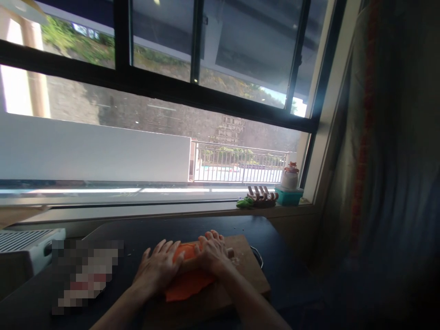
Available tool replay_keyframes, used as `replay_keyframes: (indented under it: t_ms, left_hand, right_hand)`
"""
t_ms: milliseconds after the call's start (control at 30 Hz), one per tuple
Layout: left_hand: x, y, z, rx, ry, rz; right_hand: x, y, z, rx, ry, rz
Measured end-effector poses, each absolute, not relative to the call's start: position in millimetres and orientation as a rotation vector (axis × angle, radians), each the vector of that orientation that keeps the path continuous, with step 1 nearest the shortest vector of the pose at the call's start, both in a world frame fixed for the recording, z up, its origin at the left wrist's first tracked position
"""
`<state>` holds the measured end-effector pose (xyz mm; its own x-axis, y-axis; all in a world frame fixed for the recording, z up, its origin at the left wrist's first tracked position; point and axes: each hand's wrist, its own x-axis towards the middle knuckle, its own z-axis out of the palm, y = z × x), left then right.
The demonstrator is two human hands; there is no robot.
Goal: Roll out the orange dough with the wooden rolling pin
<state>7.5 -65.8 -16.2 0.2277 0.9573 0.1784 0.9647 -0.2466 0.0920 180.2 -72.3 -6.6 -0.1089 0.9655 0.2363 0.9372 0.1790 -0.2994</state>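
Observation:
An orange sheet of dough (188, 285) lies flattened on a wooden cutting board (248, 275), which rests on a dark table. Across it runs a wooden rolling pin (191, 265), with one end (230, 252) sticking out on the right. My left hand (160, 263) lies over the pin's left part, fingers stretched forward and apart. Over its right part presses my right hand (213, 253), its fingers also reaching forward rather than wrapped round. Both palms hide parts of the pin, and more of the orange dough shows between the hands.
A blurred-out patch (89, 275) covers something at the table's left. On the windowsill stand a green figure (244, 203), a brown slatted item (263, 197) and a teal box (289, 196) bearing a white container (290, 179). A metal handle (257, 256) shows beside the board.

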Motion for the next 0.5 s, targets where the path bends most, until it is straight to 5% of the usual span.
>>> replay_keyframes:
  t_ms: [500]
  left_hand:
    - [9, -75, -11, -2.474, -1.872, -0.164]
  right_hand:
    - [181, -74, -9, -1.786, -2.076, 0.109]
